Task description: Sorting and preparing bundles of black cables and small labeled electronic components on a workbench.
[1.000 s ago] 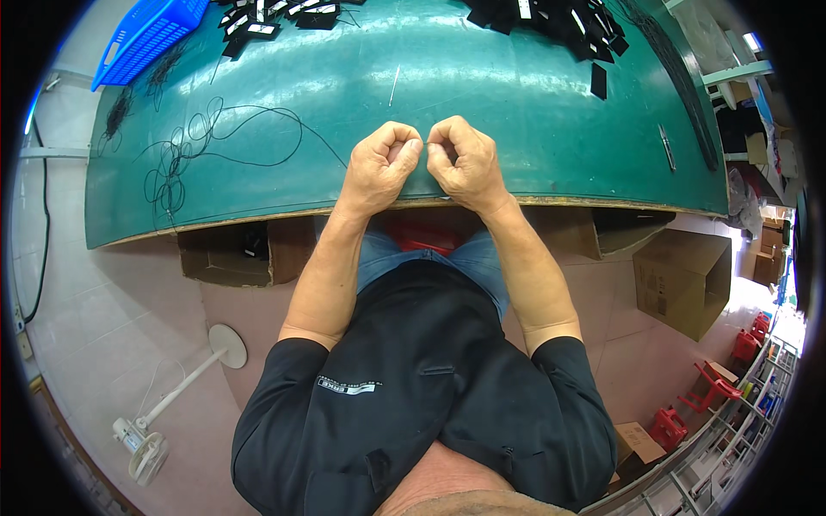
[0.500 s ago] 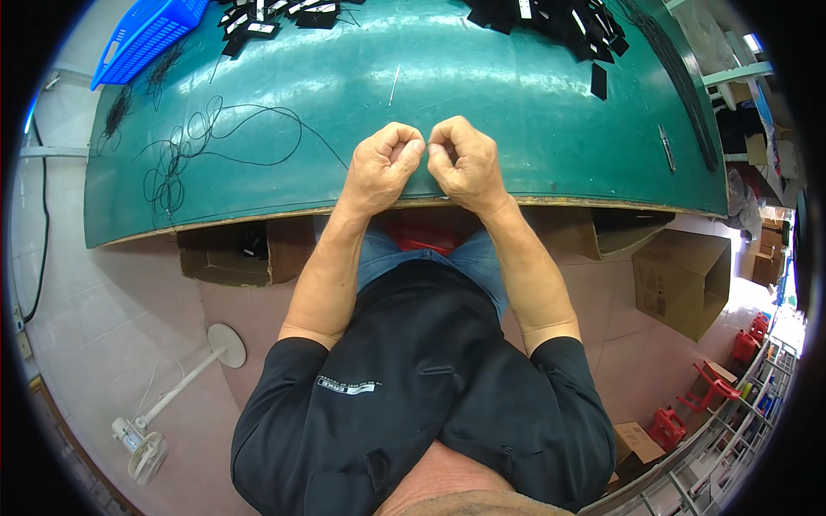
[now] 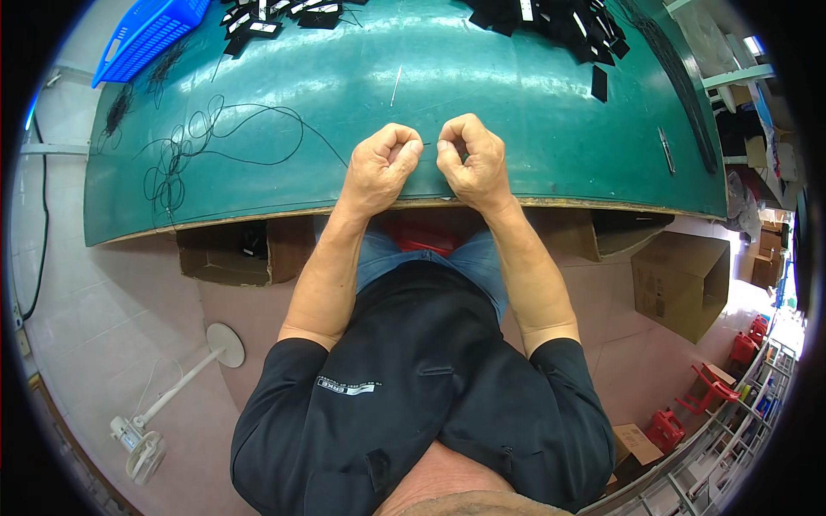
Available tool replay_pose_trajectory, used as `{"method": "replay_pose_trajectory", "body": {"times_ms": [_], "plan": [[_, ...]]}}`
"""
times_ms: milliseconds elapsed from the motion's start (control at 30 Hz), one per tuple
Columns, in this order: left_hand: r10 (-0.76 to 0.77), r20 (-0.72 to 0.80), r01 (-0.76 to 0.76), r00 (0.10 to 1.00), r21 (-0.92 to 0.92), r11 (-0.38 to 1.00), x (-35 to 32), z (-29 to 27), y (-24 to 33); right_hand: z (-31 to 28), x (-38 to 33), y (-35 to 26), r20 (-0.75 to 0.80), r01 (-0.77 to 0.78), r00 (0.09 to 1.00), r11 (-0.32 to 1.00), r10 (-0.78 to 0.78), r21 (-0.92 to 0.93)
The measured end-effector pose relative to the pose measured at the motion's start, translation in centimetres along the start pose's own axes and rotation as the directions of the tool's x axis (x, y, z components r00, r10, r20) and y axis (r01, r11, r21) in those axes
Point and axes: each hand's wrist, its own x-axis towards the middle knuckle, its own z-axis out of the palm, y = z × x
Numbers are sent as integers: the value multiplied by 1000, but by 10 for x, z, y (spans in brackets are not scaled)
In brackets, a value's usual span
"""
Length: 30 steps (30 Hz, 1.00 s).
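Both my hands are raised over the near edge of the green table, thumbs and forefingers pinched. My left hand [image 3: 383, 168] is closed on a thin black cord [image 3: 176, 153], which trails away to loose loops on the table's left side. My right hand [image 3: 473, 163] is curled in a similar pinch, a little apart from the left. A short dark end of cord shows in the gap between the fingertips. Whatever lies inside the right fingers is mostly hidden. Just beyond my hands lies a thin white stick [image 3: 396, 86].
Black tags with white labels [image 3: 568, 26] are piled at the far right, with another pile of tags [image 3: 267, 28] at the far left. A blue basket [image 3: 151, 39] stands at the left corner. A bundle of black cords [image 3: 675, 77] and a slim silver tool [image 3: 667, 150] lie right.
My right hand has moved slightly right, widening the gap between the hands. A short dark cord end now shows there. The left hand has barely moved.
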Motion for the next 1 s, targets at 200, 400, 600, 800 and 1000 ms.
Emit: {"method": "replay_pose_trajectory", "body": {"times_ms": [200,400,600,800,1000], "plan": [[-25,4,26,1000,-36,999,0,-1,-4,6,3,-4,-2,-3,1000,997,3,75],[10,1,-10,1000,-1,1000,0,1,1,1,0,3,-18,18,1000,1000,-18,-2],[-25,9,26,1000,-82,996,0,-1,-2,3,1,-1,-15,-27,1000,999,27,34],[-28,17,29,999,-70,997,0,-1,-3,2,0,2,20,1,1000,1000,-2,4],[-23,18,24,1000,-50,998,1,-3,-2,-1,0,-2,-6,-67,998,998,67,13]]}}
